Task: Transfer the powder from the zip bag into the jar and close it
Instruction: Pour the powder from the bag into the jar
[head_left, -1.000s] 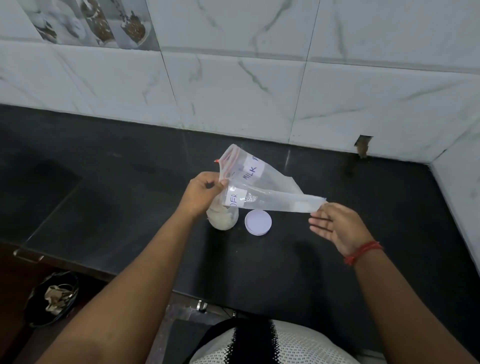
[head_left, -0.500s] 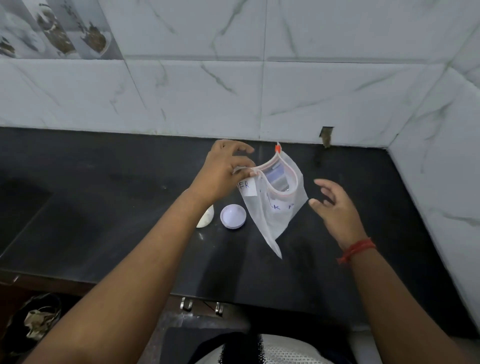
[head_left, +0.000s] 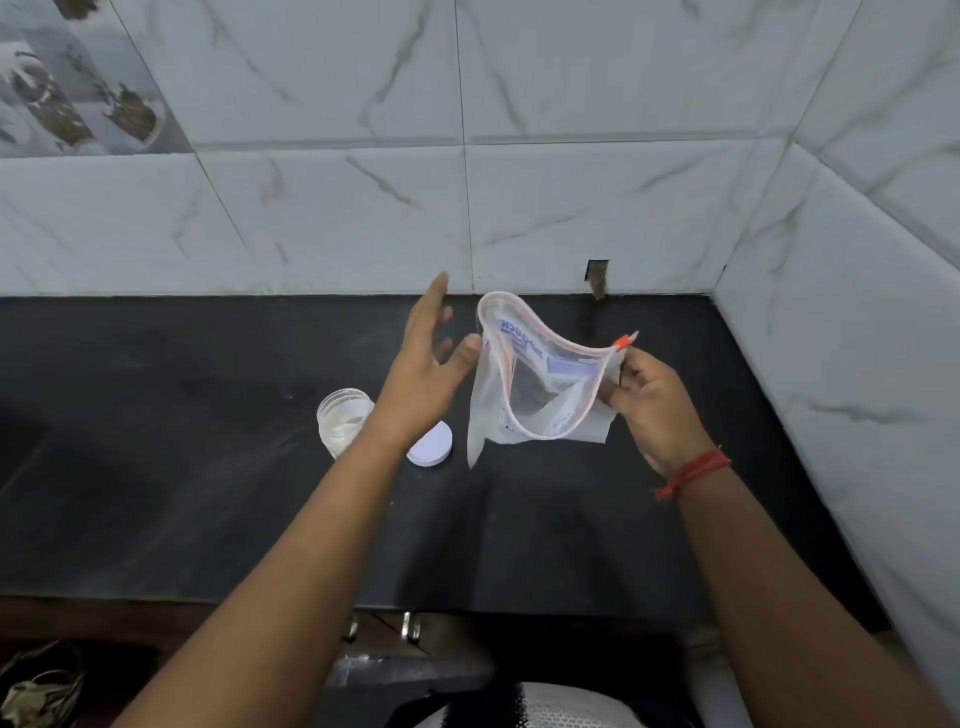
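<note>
A clear zip bag (head_left: 540, 395) with a red zip strip hangs open-mouthed above the black counter (head_left: 208, 493); it looks empty. My right hand (head_left: 649, 410) pinches its right edge near the red slider. My left hand (head_left: 431, 364) is beside the bag's left edge with fingers spread; its thumb touches or nearly touches the bag. A small clear jar (head_left: 343, 421) with white powder inside stands uncapped on the counter, left of my left wrist. Its white round lid (head_left: 431, 449) lies flat beside it, partly hidden by my forearm.
White marble-look tiled walls close off the counter at the back and on the right. The counter's front edge runs across the lower part of the view, with metal cabinet handles (head_left: 379, 626) below it. A dark bin with scraps (head_left: 36, 691) sits at the bottom left.
The bag was tipped over the jar, then lifted away to the right. It passed from my left hand to my right hand. My left hand has opened, and the jar is uncovered.
</note>
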